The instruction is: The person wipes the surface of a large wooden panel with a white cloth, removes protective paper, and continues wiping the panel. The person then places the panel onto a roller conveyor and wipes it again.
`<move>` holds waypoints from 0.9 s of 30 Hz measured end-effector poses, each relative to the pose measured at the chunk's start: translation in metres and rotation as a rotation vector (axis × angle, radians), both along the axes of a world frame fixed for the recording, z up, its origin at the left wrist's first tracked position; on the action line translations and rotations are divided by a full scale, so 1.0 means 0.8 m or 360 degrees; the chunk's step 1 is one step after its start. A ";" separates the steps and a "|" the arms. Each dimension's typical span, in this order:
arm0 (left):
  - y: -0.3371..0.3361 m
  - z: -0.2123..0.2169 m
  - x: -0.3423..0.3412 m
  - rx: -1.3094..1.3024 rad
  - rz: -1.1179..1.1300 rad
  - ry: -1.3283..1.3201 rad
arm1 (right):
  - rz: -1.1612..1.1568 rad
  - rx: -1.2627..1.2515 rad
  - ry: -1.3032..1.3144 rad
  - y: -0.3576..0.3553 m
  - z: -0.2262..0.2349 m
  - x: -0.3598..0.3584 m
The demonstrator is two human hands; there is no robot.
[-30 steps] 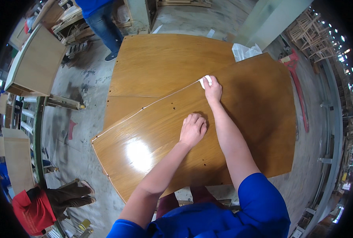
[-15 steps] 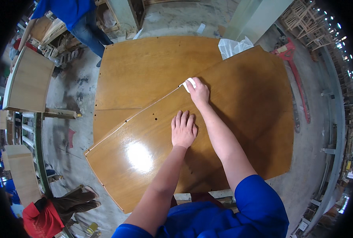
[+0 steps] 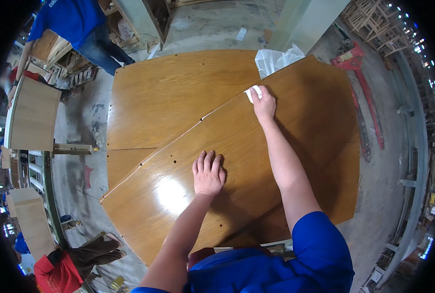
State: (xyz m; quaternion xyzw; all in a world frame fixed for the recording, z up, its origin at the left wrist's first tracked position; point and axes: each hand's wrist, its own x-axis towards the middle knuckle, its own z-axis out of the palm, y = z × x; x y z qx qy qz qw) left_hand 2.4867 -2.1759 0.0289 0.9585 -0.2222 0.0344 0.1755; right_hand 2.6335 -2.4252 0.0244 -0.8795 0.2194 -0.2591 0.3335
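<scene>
A glossy brown wooden panel [image 3: 295, 127] lies tilted on top of a stack of similar panels [image 3: 173, 93]. My left hand [image 3: 208, 174] rests flat on the top panel, fingers spread, holding nothing. My right hand [image 3: 263, 103] reaches out to the panel's far edge and presses a small white cloth [image 3: 253, 91] against it. Small drilled holes dot the panel near my left hand.
A crumpled clear plastic sheet [image 3: 276, 58] lies at the far edge of the stack. A red pallet jack [image 3: 359, 83] stands to the right. Another person in blue [image 3: 76, 24] stands at far left beside light wooden panels [image 3: 32, 117]. Grey concrete floor surrounds the stack.
My left hand has opened from a loose fist to lie flat on the panel. My right hand with the cloth stays at the far edge. The view has shifted slightly.
</scene>
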 end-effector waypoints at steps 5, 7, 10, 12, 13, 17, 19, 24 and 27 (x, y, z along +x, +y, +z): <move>-0.002 -0.002 0.000 -0.0007 -0.0010 0.0028 | -0.0139 -0.0050 -0.0063 -0.063 0.000 0.014; -0.004 -0.003 0.000 -0.0006 -0.0013 0.0043 | -0.0154 -0.0055 -0.0055 -0.086 -0.001 0.015; -0.004 -0.003 0.000 0.0020 0.0004 0.0063 | -0.0126 -0.0032 0.0024 -0.101 -0.001 0.019; -0.004 -0.003 -0.001 0.0054 0.0020 0.0081 | -0.0095 -0.0074 0.0126 -0.103 -0.001 0.021; -0.003 -0.004 -0.001 0.0061 0.0014 0.0065 | -0.0090 -0.0084 0.0119 -0.102 -0.002 0.020; -0.004 -0.005 0.000 0.0063 0.0008 0.0070 | -0.0065 -0.0083 0.0082 -0.105 -0.003 0.022; -0.005 -0.006 0.000 0.0052 0.0007 0.0065 | -0.0055 -0.0057 0.0085 -0.109 -0.003 0.023; -0.007 -0.004 0.000 0.0058 0.0009 0.0082 | -0.0005 -0.0081 0.0158 -0.118 0.000 0.027; -0.006 -0.003 0.000 0.0076 0.0015 0.0092 | 0.0052 -0.0073 0.0179 -0.117 0.001 0.027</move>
